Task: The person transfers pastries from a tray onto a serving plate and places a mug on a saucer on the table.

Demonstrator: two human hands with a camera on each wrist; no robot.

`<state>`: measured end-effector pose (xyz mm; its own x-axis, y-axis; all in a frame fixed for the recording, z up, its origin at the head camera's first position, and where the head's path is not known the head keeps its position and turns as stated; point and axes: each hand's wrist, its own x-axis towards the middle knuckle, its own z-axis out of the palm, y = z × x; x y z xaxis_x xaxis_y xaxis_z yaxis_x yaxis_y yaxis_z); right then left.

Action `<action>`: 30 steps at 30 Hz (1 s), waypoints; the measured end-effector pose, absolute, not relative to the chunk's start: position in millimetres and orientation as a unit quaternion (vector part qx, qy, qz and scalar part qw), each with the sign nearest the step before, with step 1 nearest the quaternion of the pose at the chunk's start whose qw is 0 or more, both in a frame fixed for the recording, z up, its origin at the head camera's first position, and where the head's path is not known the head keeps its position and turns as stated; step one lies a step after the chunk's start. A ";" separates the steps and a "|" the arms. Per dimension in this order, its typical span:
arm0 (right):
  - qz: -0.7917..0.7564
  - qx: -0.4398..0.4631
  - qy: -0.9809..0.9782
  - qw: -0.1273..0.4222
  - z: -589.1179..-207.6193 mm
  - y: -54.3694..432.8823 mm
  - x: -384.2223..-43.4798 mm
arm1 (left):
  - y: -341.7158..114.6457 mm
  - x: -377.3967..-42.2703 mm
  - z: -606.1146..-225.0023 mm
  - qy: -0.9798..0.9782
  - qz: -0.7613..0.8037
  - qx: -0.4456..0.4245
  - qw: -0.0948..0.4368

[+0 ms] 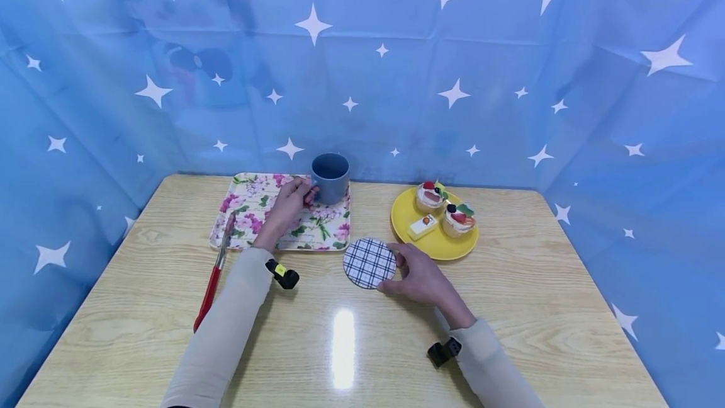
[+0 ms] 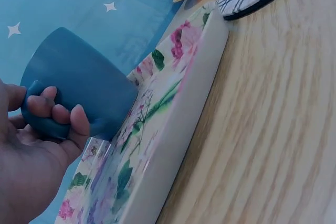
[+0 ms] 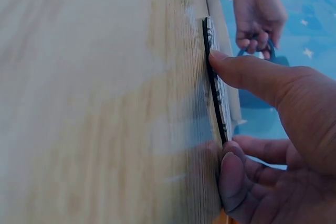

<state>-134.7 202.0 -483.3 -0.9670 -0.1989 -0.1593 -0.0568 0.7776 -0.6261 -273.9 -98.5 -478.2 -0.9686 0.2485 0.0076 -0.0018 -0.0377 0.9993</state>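
Observation:
A blue-grey mug [image 1: 331,181] stands upright at the right end of a floral tray [image 1: 255,206]. My left hand [image 1: 290,203] grips it by the handle, with fingers curled through the loop in the left wrist view. At the front right of the tray a round plaid coaster [image 1: 369,263] lies on the table. My right hand [image 1: 421,276] holds the coaster's right edge between thumb and fingers. In the right wrist view the thumb presses near the rim of the coaster [image 3: 216,85], and the fingertips [image 3: 232,177] are at its edge, close over the wood.
A yellow plate [image 1: 436,250] bearing two cupcakes and a small cake block sits behind my right hand. Red-handled tongs [image 1: 212,282] lean over the tray's left side, beside my left sleeve. A blue starry curtain [image 1: 385,80] closes off the table's back.

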 end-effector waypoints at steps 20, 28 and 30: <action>-0.327 -0.059 0.937 0.109 -483.8 201.5 -133.2 | -84.7 -269.2 -481.1 0.663 0.745 0.066 0.040; -0.334 -0.055 0.934 0.112 -481.3 200.3 -132.7 | -84.4 -263.0 -471.2 0.674 0.735 0.065 0.018; -0.332 -0.057 0.935 0.111 -481.2 199.7 -132.9 | -85.5 -261.8 -470.5 0.672 0.738 0.064 0.019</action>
